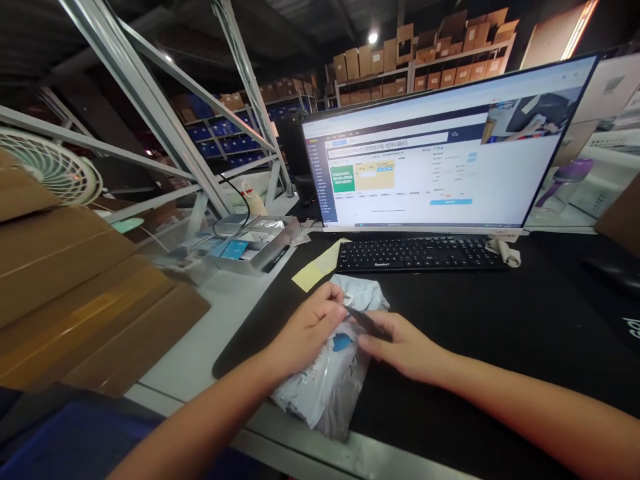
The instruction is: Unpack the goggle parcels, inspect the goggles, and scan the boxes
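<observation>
A crumpled white plastic mailing bag [325, 393] with handwriting lies on the black desk mat [450, 413], its near end at the desk's front edge. A blue patch [343, 342] shows on its upper side. My left hand [317, 323] is closed on the bag's upper left part, thumb and forefinger pinched together. Over the bag's right side, my right hand [395, 343] grips a dark, flat, narrow object [369, 323] whose kind I cannot make out. That object slants up and left, so its far tip reaches my left fingertips.
Behind the bag are a yellow paper slip [317, 268], a black keyboard [420, 255] and a lit monitor [425, 153]. Left stand a grey tray [260, 243], cardboard boxes [90, 300], a fan [55, 167] and a metal frame [165, 100]. A dark mouse [613, 273] lies right.
</observation>
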### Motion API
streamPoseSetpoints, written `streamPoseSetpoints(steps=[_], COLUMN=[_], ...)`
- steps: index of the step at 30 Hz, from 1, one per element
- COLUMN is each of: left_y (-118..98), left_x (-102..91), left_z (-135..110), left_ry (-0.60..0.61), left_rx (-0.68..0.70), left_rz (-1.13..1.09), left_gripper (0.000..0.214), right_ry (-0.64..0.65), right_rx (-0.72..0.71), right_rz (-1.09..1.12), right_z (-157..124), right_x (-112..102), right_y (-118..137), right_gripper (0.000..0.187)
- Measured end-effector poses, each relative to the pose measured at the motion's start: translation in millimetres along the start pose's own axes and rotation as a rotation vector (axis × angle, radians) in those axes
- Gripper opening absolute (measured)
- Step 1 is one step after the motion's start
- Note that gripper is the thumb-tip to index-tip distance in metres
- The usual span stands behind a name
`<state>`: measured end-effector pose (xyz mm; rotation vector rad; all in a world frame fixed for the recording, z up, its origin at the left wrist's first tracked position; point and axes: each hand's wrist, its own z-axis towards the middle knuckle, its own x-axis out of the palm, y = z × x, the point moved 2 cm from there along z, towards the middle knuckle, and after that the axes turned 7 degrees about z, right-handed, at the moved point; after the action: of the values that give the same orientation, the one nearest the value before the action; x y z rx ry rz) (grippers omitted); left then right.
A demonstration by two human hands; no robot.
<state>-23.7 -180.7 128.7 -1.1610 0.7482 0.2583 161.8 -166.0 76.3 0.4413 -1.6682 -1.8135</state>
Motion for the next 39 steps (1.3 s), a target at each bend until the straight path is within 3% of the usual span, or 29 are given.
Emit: streamPoseSetpoints(steps=[3,6,11,16,19,23,25,29,34,36,39], left_y=[-2.5,-1.9,16.6,31.6,22.5,9.9,8.3,5.8,-16.2,-24.9,-31.9], left_x=[1.6,2.1,-8.7,-19.5,-13.5,0.1,4.8,1.0,-18.7,-25.9,-33.3], left_z=[-1.8,-1.3,0.1,-5.0,-3.9,3.9,8.3,15.8,18.9,18.4,20.0], left_ry=[0.013,0.024,-0.107,-0.312,-0.323,-0.282,-0.253,-0.170,0.252,0.401,0.515], left_rx=[0.020,0.013,-0.068,-0.197,-0.137,-0.094,-0.093,-0.015,0.344,0.366,0.304], left_rz=[-0.004,-0.017,-0.096,-0.127,-0.039,0.019,0.047,0.157,0.518,0.598,0.660], left_gripper=[0.051,0.048,0.044,0.046,0.051,0.046,0.045,0.045,0.032,0.025,0.022], right_ry=[0.000,0.096,0.198,0.044,-0.019,-0.034,-0.034,-0.114,-0.104,-0.075,-0.054], right_rx=[0.153,0.309,0.271,0.105,-0.013,-0.024,0.013,-0.015,-0.052,-0.046,-0.034], right_rz=[0.183,0.380,0.564,0.412,0.211,-0.064,-0.130,-0.164,-0.153,-0.139,-0.089], right_z=[-4.7,-6.5,-5.7,-5.1,-6.8,-7.7,-5.5,1.5,3.8,2.9,1.2], right_x=[6.3,8.5,-1.8,-16.5,-14.3,-8.6,-8.5,-12.2,-15.6,-17.0,-20.4], right_y=[-1.1,-6.3,-10.7,-1.5,9.6,8.7,0.6,-11.5,-8.6,-6.8,-5.8], right_gripper=[0.046,0.047,0.053,0.043,0.036,0.054,0.052,0.030,0.032,0.035,0.039])
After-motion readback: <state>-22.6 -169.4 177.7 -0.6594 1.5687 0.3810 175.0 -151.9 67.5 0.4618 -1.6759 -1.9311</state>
